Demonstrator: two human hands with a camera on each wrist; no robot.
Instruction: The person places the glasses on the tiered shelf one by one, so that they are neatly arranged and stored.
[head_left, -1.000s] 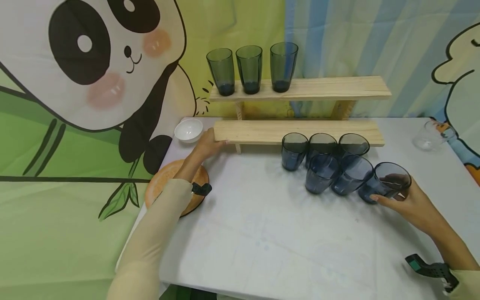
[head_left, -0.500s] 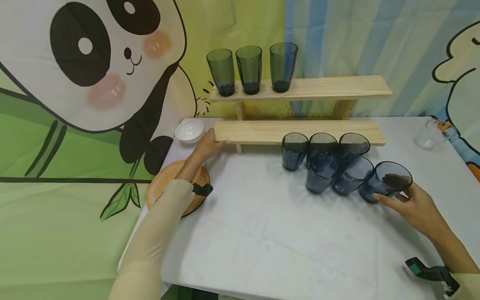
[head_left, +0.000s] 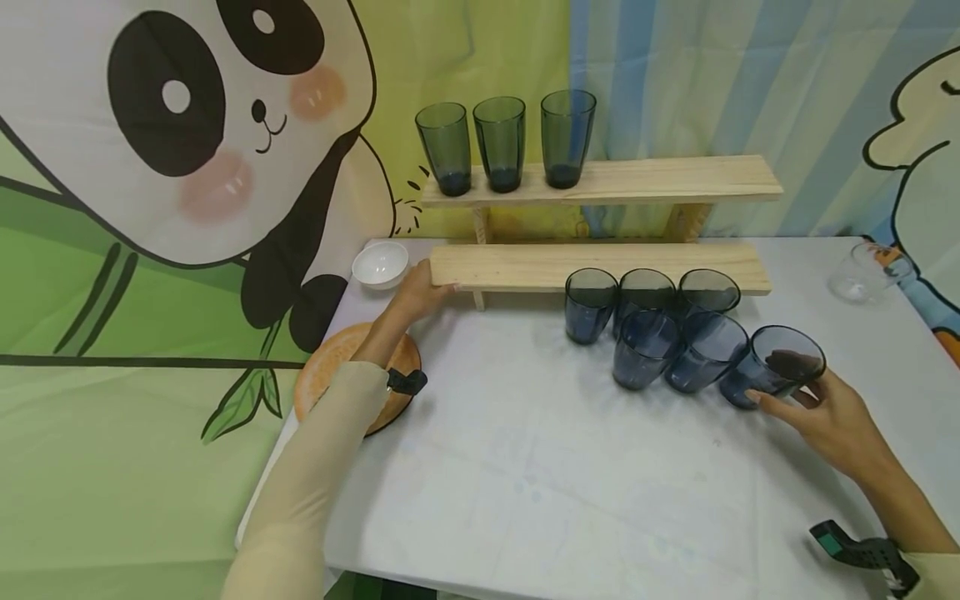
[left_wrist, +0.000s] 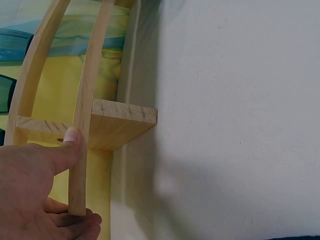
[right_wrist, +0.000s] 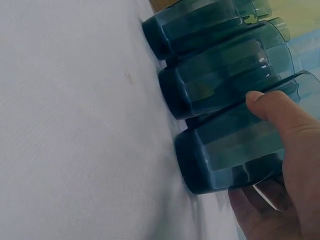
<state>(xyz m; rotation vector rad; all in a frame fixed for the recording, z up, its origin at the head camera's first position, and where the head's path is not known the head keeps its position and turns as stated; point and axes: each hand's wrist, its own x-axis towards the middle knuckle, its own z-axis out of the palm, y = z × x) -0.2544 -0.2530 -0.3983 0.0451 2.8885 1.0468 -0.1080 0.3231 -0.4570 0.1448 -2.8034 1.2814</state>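
Gripping the end of the lower plank of a two-tier pale wooden shelf [head_left: 592,262] as if to steady it, the left hand [head_left: 420,292] anchors while the right hand [head_left: 821,417] clasps the nearest dark blue glass tumbler [head_left: 772,367] on the white tabletop [head_left: 525,483].

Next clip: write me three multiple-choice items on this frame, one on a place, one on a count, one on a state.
1. Where is the white bowl?
A. left of the lower shelf
B. on the top shelf
C. among the blue glasses

2. How many green glasses stand on the top shelf?
A. two
B. three
C. five

3. What is the right hand doing?
A. lying flat
B. gripping a blue glass
C. holding the bowl

Key: 1 A, it sits by the lower shelf end; 2 B, three in a row; 3 B, thumb and fingers wrap the rightmost blue glass.
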